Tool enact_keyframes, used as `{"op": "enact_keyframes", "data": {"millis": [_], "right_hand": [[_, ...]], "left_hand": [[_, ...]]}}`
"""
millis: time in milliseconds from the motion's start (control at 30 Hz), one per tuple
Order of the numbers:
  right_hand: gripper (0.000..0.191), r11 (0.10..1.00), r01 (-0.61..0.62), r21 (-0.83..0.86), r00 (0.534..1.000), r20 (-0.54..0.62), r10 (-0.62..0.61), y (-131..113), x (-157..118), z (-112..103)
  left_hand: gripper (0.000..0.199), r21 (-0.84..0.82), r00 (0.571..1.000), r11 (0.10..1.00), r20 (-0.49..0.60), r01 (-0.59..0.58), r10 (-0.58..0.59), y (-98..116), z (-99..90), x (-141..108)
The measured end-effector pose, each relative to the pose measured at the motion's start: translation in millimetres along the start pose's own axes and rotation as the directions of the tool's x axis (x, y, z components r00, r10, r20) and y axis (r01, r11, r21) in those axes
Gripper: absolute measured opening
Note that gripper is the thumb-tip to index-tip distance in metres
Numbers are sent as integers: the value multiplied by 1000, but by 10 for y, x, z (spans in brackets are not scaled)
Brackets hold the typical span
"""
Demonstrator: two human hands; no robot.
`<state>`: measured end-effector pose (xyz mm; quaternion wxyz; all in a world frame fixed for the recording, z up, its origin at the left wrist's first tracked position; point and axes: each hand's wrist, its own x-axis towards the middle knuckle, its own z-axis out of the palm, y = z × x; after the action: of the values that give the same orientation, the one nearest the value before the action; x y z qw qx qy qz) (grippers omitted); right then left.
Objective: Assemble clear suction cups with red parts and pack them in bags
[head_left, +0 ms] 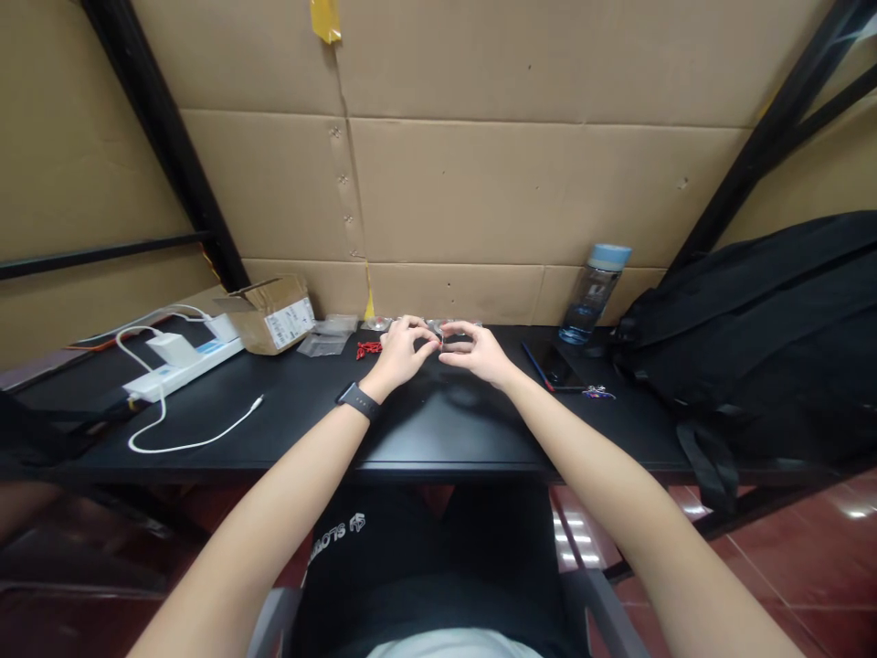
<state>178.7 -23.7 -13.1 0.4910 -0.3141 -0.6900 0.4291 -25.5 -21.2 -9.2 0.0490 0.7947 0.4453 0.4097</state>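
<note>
Over the back middle of the black table [425, 429], my left hand [406, 352] and my right hand [478, 352] meet at the fingertips. The fingers of both are closed around something tiny between them, too small to make out. A dark watch is on my left wrist. Just left of my left hand lies a small pile of red pieces [368, 349]. Behind the hands, small clear packets [376, 323] lie along the cardboard wall, partly hidden by my fingers.
An open cardboard box [270, 315], clear plastic bags [329, 336] and a white power strip [184, 370] with cables are on the left. At right are a water bottle [595, 294], a phone [558, 366], a blue-red pen [538, 367], small colourful items [598, 392] and a black backpack [767, 338].
</note>
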Motion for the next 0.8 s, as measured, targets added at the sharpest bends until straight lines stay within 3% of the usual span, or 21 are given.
{"op": "enact_keyframes", "data": {"millis": [333, 800], "right_hand": [[59, 999, 30, -40, 999, -43, -32, 5, -6, 56], [58, 999, 21, -43, 1000, 4, -21, 65, 19, 29]], "left_hand": [[14, 71, 1000, 997, 11, -13, 12, 61, -24, -34], [11, 105, 1000, 994, -4, -12, 13, 54, -13, -37]]}}
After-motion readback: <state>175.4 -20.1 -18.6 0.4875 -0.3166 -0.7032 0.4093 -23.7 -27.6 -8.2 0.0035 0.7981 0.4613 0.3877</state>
